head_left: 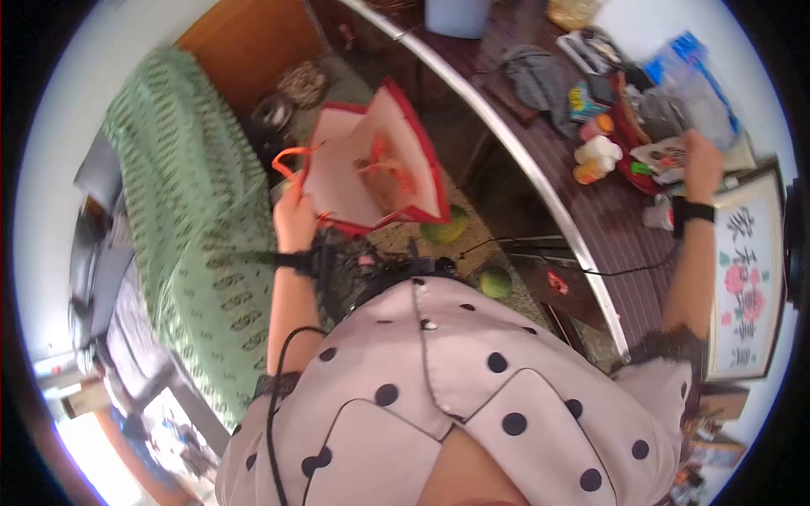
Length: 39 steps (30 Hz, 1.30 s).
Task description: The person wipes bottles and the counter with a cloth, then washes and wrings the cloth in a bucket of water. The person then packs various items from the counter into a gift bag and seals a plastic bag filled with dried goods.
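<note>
My left hand [294, 218] is closed round the orange cord handle of a red paper bag [346, 173], held up with its mouth open and more orange cord inside. Out to the right, my right hand [703, 164] is over the dark table, at a small patterned packet [662, 158] beside a red basket [629, 126]. Its fingertips are too small and blurred to make out a grip. White bottles with orange contents or labels [596, 158] stand left of the basket.
A dark table with a pale metal edge [540, 181] curves along the right. A framed picture [744, 278] leans beyond it. Green melons [495, 282] lie on the floor. Green patterned cloth [198, 228] covers something at left. A thin black cable crosses the table.
</note>
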Motion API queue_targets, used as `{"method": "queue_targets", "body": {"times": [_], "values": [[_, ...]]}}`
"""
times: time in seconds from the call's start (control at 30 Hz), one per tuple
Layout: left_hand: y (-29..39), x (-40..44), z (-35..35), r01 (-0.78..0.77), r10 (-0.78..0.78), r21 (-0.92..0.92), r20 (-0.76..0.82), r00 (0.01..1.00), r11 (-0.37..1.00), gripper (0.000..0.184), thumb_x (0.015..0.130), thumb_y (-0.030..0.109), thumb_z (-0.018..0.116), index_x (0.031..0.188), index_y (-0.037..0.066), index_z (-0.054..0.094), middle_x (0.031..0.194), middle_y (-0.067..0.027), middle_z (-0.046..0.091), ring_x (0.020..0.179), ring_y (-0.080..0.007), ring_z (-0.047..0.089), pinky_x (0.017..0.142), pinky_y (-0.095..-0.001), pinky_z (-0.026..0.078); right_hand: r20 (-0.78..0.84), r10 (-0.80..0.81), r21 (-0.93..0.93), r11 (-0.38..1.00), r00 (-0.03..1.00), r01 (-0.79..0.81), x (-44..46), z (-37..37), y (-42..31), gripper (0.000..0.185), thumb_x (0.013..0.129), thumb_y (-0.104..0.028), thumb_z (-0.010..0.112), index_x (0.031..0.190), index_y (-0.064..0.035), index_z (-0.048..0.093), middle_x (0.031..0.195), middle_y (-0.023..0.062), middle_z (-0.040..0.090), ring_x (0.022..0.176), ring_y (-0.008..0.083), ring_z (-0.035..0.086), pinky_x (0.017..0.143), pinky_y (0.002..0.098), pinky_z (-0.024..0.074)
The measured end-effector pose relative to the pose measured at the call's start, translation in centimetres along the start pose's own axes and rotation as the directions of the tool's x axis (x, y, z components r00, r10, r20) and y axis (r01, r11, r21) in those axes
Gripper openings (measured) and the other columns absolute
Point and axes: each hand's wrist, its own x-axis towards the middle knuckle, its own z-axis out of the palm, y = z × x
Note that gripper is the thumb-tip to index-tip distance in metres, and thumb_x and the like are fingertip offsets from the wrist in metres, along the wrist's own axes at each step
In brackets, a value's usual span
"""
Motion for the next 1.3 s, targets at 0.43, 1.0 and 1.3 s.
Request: {"method": "queue_targets", "body": {"times": [0.43, 1.0, 1.3], "values": [[1.2, -2.1, 2.1, 0.078, -0.047, -0.241, 0.133, 0.990, 0.967, 0.045, 0.083, 0.009, 0.047, 0.126, -0.001, 0.054, 0.092, -0.0225, 0.066, 0.080, -0.0270, 0.067, 0.075, -0.0330, 0.050, 0.098, -0.419, 0.947, 0.317, 0.903, 0.045, 5.6, -18.4, -25.0, 0.021, 0.086, -0.015, 0.061, 0.102, -0.0021, 0.058, 0.085, 0.0096, 0.067, 0.078, 0.0187, 0.064, 0.070, 0.0323, 0.0498], [4.7, -4.9, 2.5, -0.002, 0.062, -0.199, 0.291, 0.955, 0.980, 0.049, 0.083, 0.006, 0.048, 0.130, -0.003, 0.046, 0.081, -0.0251, 0.063, 0.073, -0.0366, 0.065, 0.066, -0.0423, 0.051, 0.543, -0.558, 0.609, 0.776, 0.628, 0.163, -7.4, -1.3, -53.5, 0.036, 0.089, -0.015, 0.050, 0.120, 0.0035, 0.055, 0.099, 0.0175, 0.068, 0.087, 0.0292, 0.068, 0.069, 0.0372, 0.0556], [2.7, -4.9, 2.5, -0.288, 0.332, -0.201, 0.239, 0.913, 0.936, 0.051, 0.081, 0.005, 0.045, 0.132, 0.003, 0.049, 0.086, -0.0152, 0.064, 0.066, -0.0193, 0.065, 0.059, -0.0340, 0.053, 0.707, -0.485, 0.484, 0.862, 0.515, 0.148, -9.2, 2.4, -50.9, 0.034, 0.086, -0.033, 0.056, 0.110, -0.0117, 0.067, 0.104, 0.0100, 0.069, 0.095, 0.0258, 0.067, 0.077, 0.0413, 0.0527]]}}
